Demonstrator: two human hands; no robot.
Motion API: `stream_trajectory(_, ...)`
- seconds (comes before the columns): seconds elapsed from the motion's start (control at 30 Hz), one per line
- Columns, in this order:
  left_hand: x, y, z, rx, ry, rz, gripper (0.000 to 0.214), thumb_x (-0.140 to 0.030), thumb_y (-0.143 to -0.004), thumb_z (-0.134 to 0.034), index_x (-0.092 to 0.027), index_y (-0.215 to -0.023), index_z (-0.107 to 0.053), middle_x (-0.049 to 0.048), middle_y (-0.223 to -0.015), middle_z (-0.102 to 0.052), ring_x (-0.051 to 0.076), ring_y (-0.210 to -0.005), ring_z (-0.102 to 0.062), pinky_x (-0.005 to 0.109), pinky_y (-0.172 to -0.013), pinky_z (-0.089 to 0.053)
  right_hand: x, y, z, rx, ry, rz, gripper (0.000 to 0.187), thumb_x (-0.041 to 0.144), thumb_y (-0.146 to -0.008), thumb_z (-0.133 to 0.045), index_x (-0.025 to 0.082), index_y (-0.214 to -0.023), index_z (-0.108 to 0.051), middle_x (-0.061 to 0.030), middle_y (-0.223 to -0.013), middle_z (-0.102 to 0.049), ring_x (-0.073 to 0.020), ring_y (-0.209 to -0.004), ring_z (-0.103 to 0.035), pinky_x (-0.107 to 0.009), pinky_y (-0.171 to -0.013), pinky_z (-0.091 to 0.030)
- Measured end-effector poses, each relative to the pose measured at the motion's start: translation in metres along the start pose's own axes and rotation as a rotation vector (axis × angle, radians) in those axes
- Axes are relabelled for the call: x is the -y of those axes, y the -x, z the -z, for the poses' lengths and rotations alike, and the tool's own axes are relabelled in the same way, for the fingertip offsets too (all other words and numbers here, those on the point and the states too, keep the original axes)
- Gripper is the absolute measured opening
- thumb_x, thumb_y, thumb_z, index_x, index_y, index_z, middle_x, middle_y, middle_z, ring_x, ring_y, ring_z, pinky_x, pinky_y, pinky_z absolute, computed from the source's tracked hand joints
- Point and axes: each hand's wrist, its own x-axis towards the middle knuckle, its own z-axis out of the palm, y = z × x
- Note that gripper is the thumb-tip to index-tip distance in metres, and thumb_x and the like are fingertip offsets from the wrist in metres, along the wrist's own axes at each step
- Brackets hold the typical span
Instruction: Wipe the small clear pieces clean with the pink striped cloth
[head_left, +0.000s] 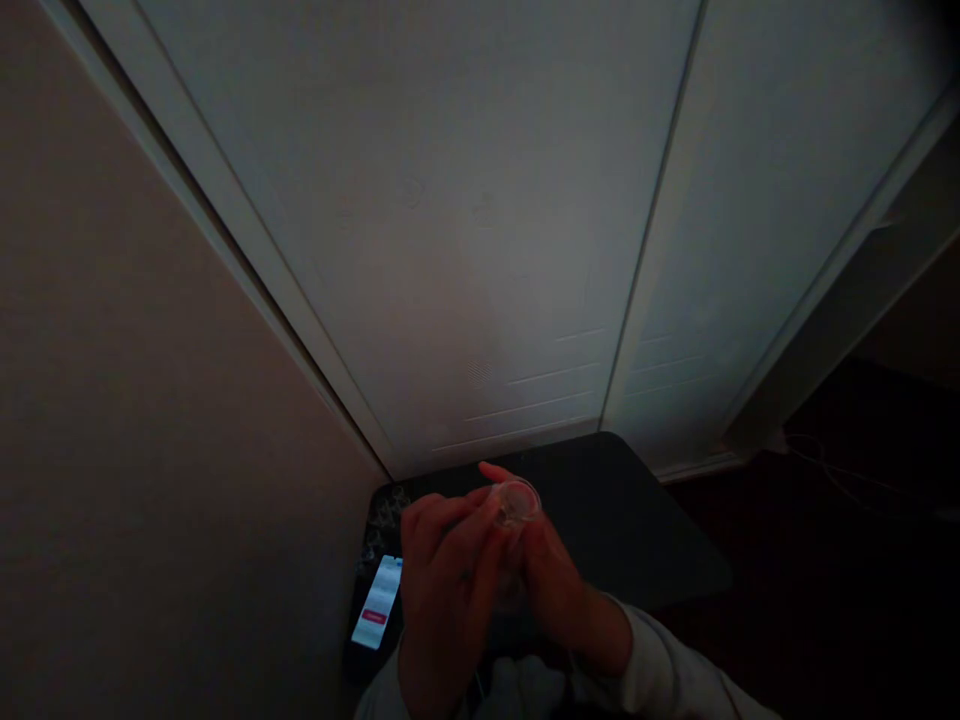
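Steadying the clear piece between two sets of fingers is the step in hand, and it calls for a light, even grip. The left fingers are closed on it from one side and the right fingers from the other, its round rim showing at their tips; how hard they press cannot be told. Most of its body is hidden under the fingers, so what it is in full is unclear.

It looks thin and smooth, so squeezing would probably bend it or make it slip; better to spread the pressure round the wall than pinch one spot. One side should brace while the other does any fine work, with the rim left in sight.

The dark table lies beneath and beyond the fingers, a sensible place to work over in case of a drop. The phone, screen lit, rests just left of the left fingers, so that elbow and wrist are best held in. The light is dim; feel may serve better than sight.
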Motion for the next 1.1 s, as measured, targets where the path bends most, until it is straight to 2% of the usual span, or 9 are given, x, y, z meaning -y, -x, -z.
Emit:
stream_trajectory(0.13, -0.001, 0.0, 0.003, 0.017, 0.052, 0.024, 0.023, -0.016, -0.084, -0.058, -0.025, -0.105, -0.059, 0.0014, -0.091, -0.054, 0.017, -0.086, -0.05, 0.028, -0.075, -0.045, -0.006, 0.001, 0.004, -0.011, 0.097, 0.029, 0.041, 0.055, -0.088, -0.042, 0.03, -0.117, -0.054, -0.0026, -0.092, -0.061, -0.017, -0.079, -0.058, -0.03, -0.075, -0.048)
stream_trajectory(0.27, 0.001, -0.001, 0.01, 0.12, 0.229, 0.125, 0.02, -0.017, -0.083, -0.059, -0.026, -0.102, -0.06, 0.0019, -0.095, -0.054, 0.016, -0.088, -0.052, 0.027, -0.076, -0.045, -0.011, 0.001, 0.008, -0.01, 0.234, 0.109, 0.041, 0.056, -0.089, -0.039, 0.024, -0.107, -0.055, -0.0031, -0.084, -0.056, -0.0154, -0.067, -0.052, -0.027, -0.061, -0.045)
stream_trajectory(0.43, 0.011, -0.003, 0.016, 0.116, 0.467, 0.335, 0.011, -0.028, -0.081, -0.064, -0.025, -0.091, -0.065, 0.0032, -0.098, -0.057, 0.019, -0.093, -0.055, 0.029, -0.081, -0.045, -0.003, -0.003, 0.009, 0.127, 0.353, 0.071, 0.045, 0.059, -0.089, -0.034, 0.019, -0.084, -0.054, -0.0019, -0.073, -0.052, -0.0141, -0.064, -0.048, -0.027, -0.061, -0.043)
stream_trajectory(0.57, 0.018, -0.006, 0.02, 0.236, 0.642, 0.445, 0.029, -0.036, -0.079, -0.066, -0.028, -0.107, -0.065, 0.0052, -0.103, -0.061, 0.021, -0.093, -0.057, 0.031, -0.081, -0.047, 0.005, -0.004, 0.008, 0.251, 0.314, -0.033, 0.047, 0.062, -0.087, -0.033, 0.019, -0.08, -0.052, 0.0009, -0.065, -0.047, -0.0131, -0.059, -0.046, -0.027, -0.059, -0.042)
stream_trajectory(0.63, 0.018, -0.008, 0.023, 0.338, 0.704, 0.458, 0.029, -0.036, -0.081, -0.063, -0.028, -0.109, -0.066, 0.0064, -0.107, -0.063, 0.022, -0.097, -0.058, 0.031, -0.082, -0.048, 0.009, -0.004, 0.007, 0.302, 0.291, -0.092, 0.05, 0.062, -0.088, -0.03, 0.019, -0.076, -0.052, 0.0005, -0.065, -0.047, -0.0129, -0.059, -0.045, -0.027, -0.058, -0.041)
stream_trajectory(0.7, 0.017, -0.009, 0.025, 0.374, 0.744, 0.446, 0.026, -0.032, -0.083, -0.06, -0.028, -0.108, -0.067, 0.0067, -0.108, -0.064, 0.023, -0.102, -0.057, 0.032, -0.085, -0.047, 0.012, -0.004, 0.007, 0.325, 0.263, -0.155, 0.052, 0.062, -0.088, -0.028, 0.019, -0.074, -0.054, -0.0007, -0.066, -0.049, -0.0136, -0.06, -0.046, -0.027, -0.058, -0.041)
stream_trajectory(0.9, 0.017, -0.008, 0.024, 0.36, 0.789, 0.455, 0.022, -0.025, -0.084, -0.061, -0.032, -0.103, -0.068, 0.0015, -0.101, -0.066, 0.018, -0.096, -0.059, 0.026, -0.082, -0.047, 0.012, -0.007, 0.009, 0.312, -0.009, -0.284, 0.042, 0.055, -0.084, -0.044, 0.017, -0.083, -0.061, -0.0009, -0.07, -0.055, -0.0132, -0.061, -0.048, -0.027, -0.06, -0.042)
stream_trajectory(1.03, 0.021, -0.008, 0.022, 0.351, 0.825, 0.43, 0.02, -0.027, -0.084, -0.061, -0.032, -0.101, -0.069, 0.0015, -0.101, -0.067, 0.018, -0.099, -0.058, 0.026, -0.086, -0.045, 0.014, -0.008, 0.016, 0.372, 0.056, -0.348, 0.024, 0.038, -0.081, -0.056, 0.016, -0.085, -0.064, -0.0003, -0.078, -0.055, -0.0126, -0.071, -0.048, -0.025, -0.069, -0.039)
stream_trajectory(1.1, 0.021, -0.008, 0.021, 0.339, 0.856, 0.424, 0.02, -0.028, -0.084, -0.061, -0.031, -0.101, -0.07, 0.0025, -0.1, -0.067, 0.019, -0.101, -0.057, 0.028, -0.088, -0.045, 0.016, -0.007, 0.019, 0.387, 0.053, -0.381, 0.026, 0.038, -0.082, -0.057, 0.016, -0.094, -0.065, -0.0011, -0.084, -0.057, -0.0131, -0.076, -0.05, -0.025, -0.072, -0.039)
